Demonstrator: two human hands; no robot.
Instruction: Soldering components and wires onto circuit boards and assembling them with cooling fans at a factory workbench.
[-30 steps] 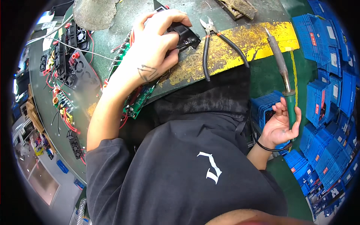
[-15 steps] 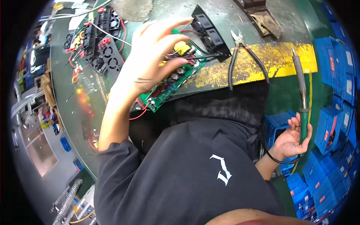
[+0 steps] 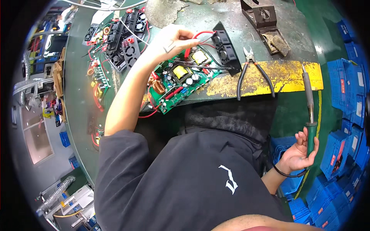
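This is an electronics assembly workshop. A worn green counter with a scuffed yellow strip carries a green circuit board with coils and capacitors, black fans on red wires, cutters and a soldering-iron stand. At ten o'clock more boards and fans pile up. At three to five o'clock stacked blue bins fill the floor. A soldering iron stands at three o'clock.

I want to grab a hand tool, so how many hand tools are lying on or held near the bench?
2. Black-handled cutting pliers lie on the bench's yellow strip, right of the green circuit board. A green-handled soldering iron is in the right hand. Others may be hidden.
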